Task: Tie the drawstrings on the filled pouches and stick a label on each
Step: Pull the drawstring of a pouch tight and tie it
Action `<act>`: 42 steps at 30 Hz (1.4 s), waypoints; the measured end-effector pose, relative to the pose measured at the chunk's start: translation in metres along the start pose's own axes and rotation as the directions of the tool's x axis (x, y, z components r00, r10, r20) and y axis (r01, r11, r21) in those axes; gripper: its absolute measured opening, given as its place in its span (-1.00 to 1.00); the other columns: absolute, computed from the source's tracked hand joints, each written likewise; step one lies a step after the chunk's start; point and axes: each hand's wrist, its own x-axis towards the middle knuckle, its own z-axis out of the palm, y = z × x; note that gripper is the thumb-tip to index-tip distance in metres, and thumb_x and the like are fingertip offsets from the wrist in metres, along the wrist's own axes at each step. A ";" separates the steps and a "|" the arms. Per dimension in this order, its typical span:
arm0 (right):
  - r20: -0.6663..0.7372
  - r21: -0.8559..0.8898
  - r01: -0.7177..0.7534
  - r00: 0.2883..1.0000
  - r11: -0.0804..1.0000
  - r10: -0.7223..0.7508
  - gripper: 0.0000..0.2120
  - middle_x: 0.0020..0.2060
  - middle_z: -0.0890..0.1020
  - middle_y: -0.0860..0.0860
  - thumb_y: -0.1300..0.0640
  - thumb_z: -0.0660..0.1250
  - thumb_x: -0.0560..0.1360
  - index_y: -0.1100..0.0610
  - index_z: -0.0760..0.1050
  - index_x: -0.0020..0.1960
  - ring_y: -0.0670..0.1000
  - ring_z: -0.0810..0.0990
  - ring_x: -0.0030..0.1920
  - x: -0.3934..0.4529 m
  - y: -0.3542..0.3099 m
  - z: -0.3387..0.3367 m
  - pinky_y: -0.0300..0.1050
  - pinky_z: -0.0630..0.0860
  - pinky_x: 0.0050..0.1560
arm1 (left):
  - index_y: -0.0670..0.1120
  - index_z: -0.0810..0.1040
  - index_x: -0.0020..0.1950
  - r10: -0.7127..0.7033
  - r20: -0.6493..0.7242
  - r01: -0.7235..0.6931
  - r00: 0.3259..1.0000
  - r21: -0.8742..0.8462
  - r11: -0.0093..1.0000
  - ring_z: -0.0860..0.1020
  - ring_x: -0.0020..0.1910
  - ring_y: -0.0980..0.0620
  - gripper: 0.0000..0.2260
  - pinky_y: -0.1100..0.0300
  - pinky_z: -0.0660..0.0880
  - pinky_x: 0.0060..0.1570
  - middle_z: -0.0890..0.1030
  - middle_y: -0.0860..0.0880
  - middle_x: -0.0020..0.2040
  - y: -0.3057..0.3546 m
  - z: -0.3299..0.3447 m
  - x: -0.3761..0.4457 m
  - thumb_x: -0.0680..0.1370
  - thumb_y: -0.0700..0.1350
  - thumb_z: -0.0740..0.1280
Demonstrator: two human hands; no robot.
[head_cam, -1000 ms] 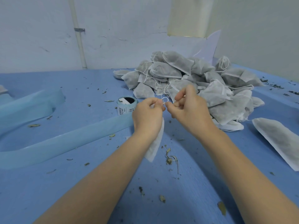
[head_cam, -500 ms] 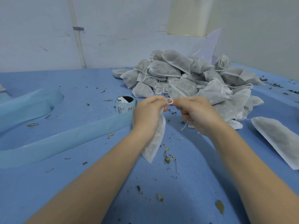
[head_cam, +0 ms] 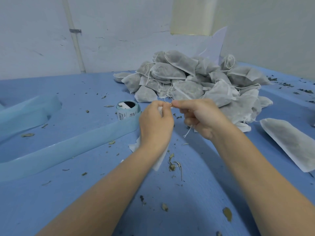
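My left hand (head_cam: 156, 124) grips the gathered neck of a white filled pouch (head_cam: 159, 161), which hangs down behind my wrist over the blue table. My right hand (head_cam: 201, 116) pinches the pouch's white drawstring (head_cam: 187, 132) right beside my left fingers; a loose string end dangles below my right palm. A roll of printed labels (head_cam: 127, 110) stands just left of my left hand, its pale blue backing strip (head_cam: 68, 147) trailing away to the left.
A big heap of grey filled pouches (head_cam: 196, 82) lies behind my hands. One flat pouch (head_cam: 293, 142) lies alone at the right. Dried leaf bits (head_cam: 173, 165) are scattered over the blue table (head_cam: 85, 193). A white wall with a pipe (head_cam: 75, 40) stands behind.
My right hand has turned palm down and drawn the string sideways to the right. The pouch has swung further behind my left wrist.
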 end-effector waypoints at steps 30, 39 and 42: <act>-0.044 0.082 0.013 0.999 0.997 -0.009 -0.88 -0.50 0.39 -0.04 0.21 0.48 0.41 0.25 0.59 -0.23 -0.12 0.24 -0.55 -0.005 0.001 0.008 -0.33 0.18 -0.58 | -0.13 0.64 -0.10 0.274 -0.143 -0.247 0.951 0.181 0.952 0.49 0.02 -0.02 -0.92 0.42 0.24 -0.04 0.63 -0.02 -0.08 0.001 -0.010 0.001 0.51 -0.13 0.37; 0.016 -0.203 0.375 0.925 0.904 -0.380 -0.87 -0.21 0.64 -0.07 0.09 0.28 0.58 0.08 0.56 -0.11 -0.19 0.59 -0.18 -0.011 0.007 0.017 -0.33 0.48 -0.08 | 0.13 0.55 -0.13 0.059 -0.014 -0.058 0.998 0.060 0.997 0.22 0.09 0.12 -0.93 0.17 0.19 0.27 0.36 0.10 -0.01 0.009 -0.010 0.008 0.54 -0.03 0.31; -0.024 -0.188 0.401 0.911 0.896 -0.413 -0.86 -0.32 0.60 -0.09 0.08 0.22 0.61 0.04 0.46 -0.12 -0.17 0.56 -0.29 -0.012 0.011 0.026 -0.24 0.48 -0.15 | 0.12 0.50 -0.16 0.002 0.047 -0.004 0.999 0.049 0.999 0.32 0.19 0.01 -0.89 0.04 0.20 0.28 0.45 0.05 0.00 0.018 -0.011 0.010 0.56 -0.03 0.26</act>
